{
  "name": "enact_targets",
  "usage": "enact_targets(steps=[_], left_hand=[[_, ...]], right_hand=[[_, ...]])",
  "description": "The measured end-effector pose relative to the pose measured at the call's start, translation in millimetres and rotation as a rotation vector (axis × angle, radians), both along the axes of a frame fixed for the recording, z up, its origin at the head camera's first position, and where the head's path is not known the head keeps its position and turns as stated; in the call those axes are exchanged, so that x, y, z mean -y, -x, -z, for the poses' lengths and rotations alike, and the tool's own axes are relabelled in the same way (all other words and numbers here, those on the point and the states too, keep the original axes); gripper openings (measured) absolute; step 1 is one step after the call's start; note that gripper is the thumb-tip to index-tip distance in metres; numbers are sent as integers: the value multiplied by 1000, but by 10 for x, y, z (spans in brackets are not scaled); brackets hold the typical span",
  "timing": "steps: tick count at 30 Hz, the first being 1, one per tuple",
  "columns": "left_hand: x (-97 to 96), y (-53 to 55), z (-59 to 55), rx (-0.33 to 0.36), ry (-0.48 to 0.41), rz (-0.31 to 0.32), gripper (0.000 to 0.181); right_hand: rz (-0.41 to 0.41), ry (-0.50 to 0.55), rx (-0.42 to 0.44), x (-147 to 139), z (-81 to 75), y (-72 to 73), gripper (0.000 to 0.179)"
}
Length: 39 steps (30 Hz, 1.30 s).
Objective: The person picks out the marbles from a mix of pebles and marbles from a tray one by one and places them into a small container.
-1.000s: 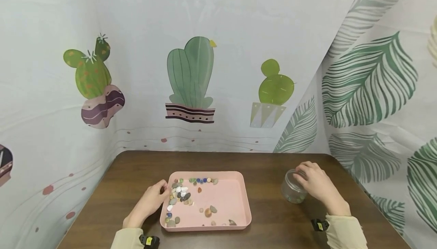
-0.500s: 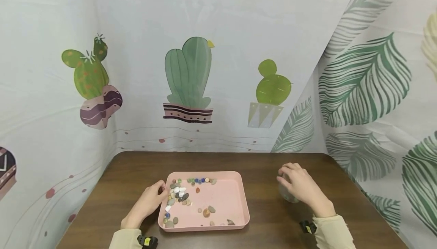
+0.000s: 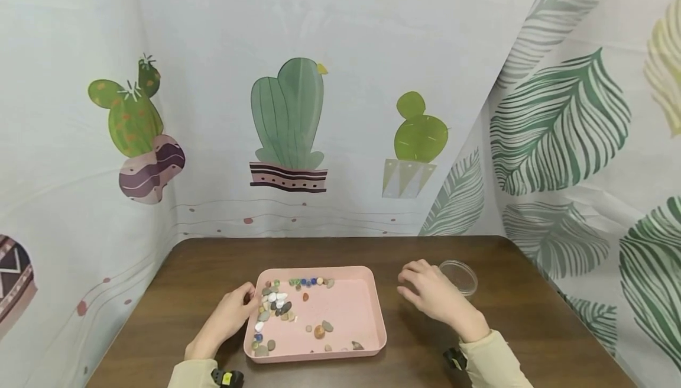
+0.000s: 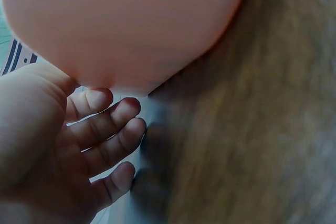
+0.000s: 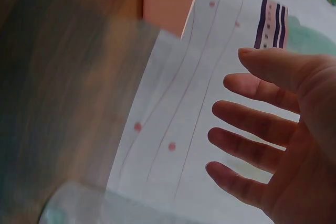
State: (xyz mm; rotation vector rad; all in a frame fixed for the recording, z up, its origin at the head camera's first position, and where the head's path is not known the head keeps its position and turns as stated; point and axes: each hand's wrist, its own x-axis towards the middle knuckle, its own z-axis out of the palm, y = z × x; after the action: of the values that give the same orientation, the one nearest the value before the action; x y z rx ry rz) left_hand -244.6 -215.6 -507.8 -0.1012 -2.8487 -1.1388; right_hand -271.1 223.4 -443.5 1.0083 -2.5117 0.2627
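Observation:
A pink tray [image 3: 348,302] lies on the table with pebbles [image 3: 276,300] and glass marbles [image 3: 305,282], mostly along its left and far sides. My left hand [image 3: 226,320] holds the tray's left rim between thumb and index finger; in the left wrist view the other fingers [image 4: 107,135] curve loosely below the tray wall. My right hand [image 3: 438,296] hovers between the tray and a clear jar [image 3: 464,275], holding nothing. Its fingers [image 5: 247,116] are spread and relaxed in the right wrist view. The hand and wrist hide the jar's lower part.
The brown wooden table [image 3: 409,252] reaches back to a cloth [image 3: 351,128] printed with cacti and leaves. A few stones, among them a round brown one [image 3: 319,332], lie near the tray's front wall.
My right hand has left the jar's mouth and moved left toward the tray, with the jar staying behind. The left hand keeps its place at the tray. The head view has turned slightly right.

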Motion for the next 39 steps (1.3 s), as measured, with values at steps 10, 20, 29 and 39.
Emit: enact_targets(steps=[10, 20, 29, 39], left_hand=[[13, 17, 24, 14, -3, -6, 13], [22, 2, 7, 14, -13, -11, 13], [27, 22, 32, -1, 6, -13, 12], [39, 22, 50, -14, -19, 2, 14]], right_hand=[[-170, -128, 85, 550, -170, -2, 10], [-324, -336, 133, 1200, -307, 63, 15], [-440, -463, 106, 1782, -211, 110, 10], [-479, -539, 134, 2331, -128, 67, 3]])
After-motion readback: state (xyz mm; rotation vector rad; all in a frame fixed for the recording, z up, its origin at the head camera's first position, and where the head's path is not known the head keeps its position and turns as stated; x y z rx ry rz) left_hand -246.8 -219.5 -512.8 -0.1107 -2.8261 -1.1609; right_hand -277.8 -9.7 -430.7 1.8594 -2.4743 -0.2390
